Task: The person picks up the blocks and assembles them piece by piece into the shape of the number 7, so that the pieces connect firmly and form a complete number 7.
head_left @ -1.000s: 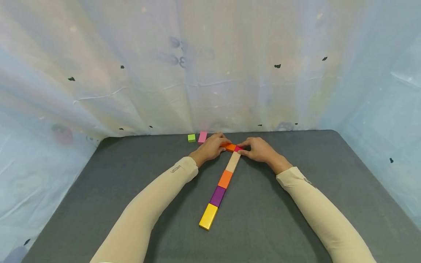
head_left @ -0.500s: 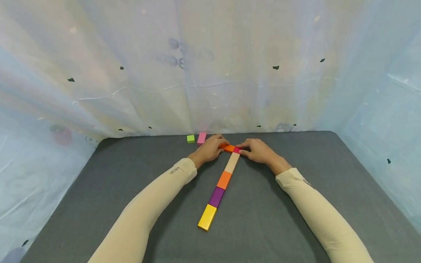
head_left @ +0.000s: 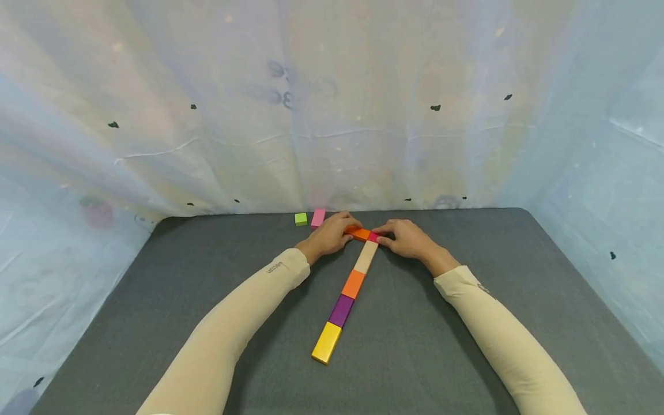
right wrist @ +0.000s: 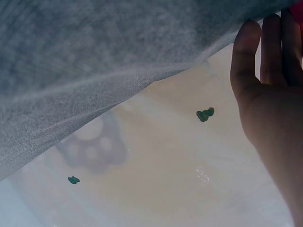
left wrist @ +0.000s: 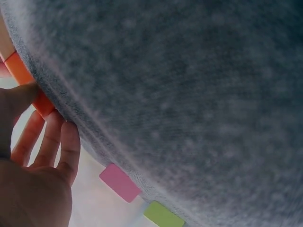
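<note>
Coloured blocks lie end to end on the dark grey table. The line runs from a yellow block at the near end through a purple block, an orange block and a pale wooden block. At its far end a small red block meets another orange block, which points left. My left hand pinches that far orange block between thumb and fingers. With thumb and forefinger, my right hand pinches the red block; in the right wrist view only a red corner shows.
A pink block and a small green block lie near the table's back edge, left of my left hand. Pale patterned sheeting hangs right behind the table and along both sides.
The view has shifted slightly. Both hands stay at the far orange and red blocks, and the line of blocks looks the same.
</note>
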Tool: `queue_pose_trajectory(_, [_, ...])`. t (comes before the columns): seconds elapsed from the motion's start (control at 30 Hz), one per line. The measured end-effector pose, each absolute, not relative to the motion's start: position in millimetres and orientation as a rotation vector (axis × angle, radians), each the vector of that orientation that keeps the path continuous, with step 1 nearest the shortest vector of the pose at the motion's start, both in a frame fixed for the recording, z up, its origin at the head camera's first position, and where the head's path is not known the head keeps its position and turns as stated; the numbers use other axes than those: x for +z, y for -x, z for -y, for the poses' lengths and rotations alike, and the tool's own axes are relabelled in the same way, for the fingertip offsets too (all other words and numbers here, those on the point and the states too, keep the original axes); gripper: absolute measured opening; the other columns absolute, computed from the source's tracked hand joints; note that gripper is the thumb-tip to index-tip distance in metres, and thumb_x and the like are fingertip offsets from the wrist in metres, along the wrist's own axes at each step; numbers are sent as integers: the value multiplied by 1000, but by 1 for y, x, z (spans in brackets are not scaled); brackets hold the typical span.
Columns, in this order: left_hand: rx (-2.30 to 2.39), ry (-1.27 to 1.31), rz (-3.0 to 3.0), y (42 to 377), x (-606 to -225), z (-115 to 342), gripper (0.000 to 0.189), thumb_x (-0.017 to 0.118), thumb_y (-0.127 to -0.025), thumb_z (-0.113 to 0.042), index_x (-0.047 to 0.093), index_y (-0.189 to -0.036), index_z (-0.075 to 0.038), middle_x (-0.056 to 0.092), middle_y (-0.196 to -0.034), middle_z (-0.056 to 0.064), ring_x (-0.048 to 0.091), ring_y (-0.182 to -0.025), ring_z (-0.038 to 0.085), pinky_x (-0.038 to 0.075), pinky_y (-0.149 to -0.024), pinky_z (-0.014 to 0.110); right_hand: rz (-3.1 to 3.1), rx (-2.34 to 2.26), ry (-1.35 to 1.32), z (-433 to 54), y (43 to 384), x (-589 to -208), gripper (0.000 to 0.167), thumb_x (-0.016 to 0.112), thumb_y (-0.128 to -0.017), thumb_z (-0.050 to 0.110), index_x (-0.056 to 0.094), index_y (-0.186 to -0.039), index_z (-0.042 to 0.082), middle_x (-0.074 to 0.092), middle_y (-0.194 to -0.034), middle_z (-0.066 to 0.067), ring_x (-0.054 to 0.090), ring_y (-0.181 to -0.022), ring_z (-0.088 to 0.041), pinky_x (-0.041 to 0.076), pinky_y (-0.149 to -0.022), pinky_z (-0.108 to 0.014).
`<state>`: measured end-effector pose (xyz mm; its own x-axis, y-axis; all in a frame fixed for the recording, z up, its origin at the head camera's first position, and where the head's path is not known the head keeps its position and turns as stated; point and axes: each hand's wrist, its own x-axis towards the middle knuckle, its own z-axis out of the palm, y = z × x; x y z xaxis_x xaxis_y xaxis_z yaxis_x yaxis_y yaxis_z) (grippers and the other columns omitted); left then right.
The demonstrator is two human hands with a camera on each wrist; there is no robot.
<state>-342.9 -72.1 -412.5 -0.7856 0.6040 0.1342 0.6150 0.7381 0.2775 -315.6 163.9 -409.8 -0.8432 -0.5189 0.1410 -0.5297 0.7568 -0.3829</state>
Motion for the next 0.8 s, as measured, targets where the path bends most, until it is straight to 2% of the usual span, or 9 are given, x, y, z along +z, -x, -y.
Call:
queue_pose_trajectory(0.03, [-494,1015,2894,343,-412,72,33,63,-98,-15,65,-131,-14,61,-126,4,57,-115,20,43,-110,36,2919,653,-870,-164,316,-410,35,62,-100,27,67,-130,12,70,-104,-9,59,-79,-19,49,-79,-41])
queue_pose_trajectory(0.13, [-554,1009,2899,344,-413,75,35,64,-98,-16,63,-133,-15,59,-127,5,58,-112,20,46,-106,36,2922,653,-863,-164,316,-411,36,61,-100,27,66,-132,12,70,-116,-11,65,-96,-27,50,-91,-48])
queue_pose_trajectory(0.27, [-611,988,2897,345,-412,84,39,64,-97,-15,61,-136,-17,58,-130,6,57,-114,22,47,-104,39,2941,647,-854,-164,315,-412,37,60,-100,28,64,-134,14,65,-132,-13,60,-122,-34,44,-105,-54])
queue_pose_trajectory(0.43, [-475,941,2851,351,-404,107,39,56,-97,-4,64,-133,-18,58,-135,8,51,-127,28,38,-110,51,2933,647,-860,-165,313,-410,36,61,-100,28,65,-133,15,66,-129,-13,62,-116,-33,45,-103,-53])
queue_pose_trajectory(0.53, [-384,917,2865,353,-400,124,48,49,-95,5,65,-132,-20,57,-137,7,46,-131,30,33,-110,56,2935,646,-866,-167,311,-411,36,61,-100,28,65,-133,15,66,-128,-13,62,-114,-33,46,-102,-53])
queue_pose_trajectory(0.67, [-344,941,2898,357,-397,142,57,45,-92,11,62,-136,-19,56,-140,6,42,-134,29,28,-112,58,2940,652,-874,-172,308,-412,36,61,-100,28,66,-133,14,66,-129,-14,62,-116,-33,46,-102,-53])
queue_pose_trajectory(0.8, [-300,997,2912,360,-392,148,62,47,-89,15,59,-140,-18,53,-144,5,40,-139,28,26,-114,59,2911,656,-883,-175,310,-413,35,62,-99,28,67,-131,14,69,-122,-12,64,-104,-29,49,-95,-50])
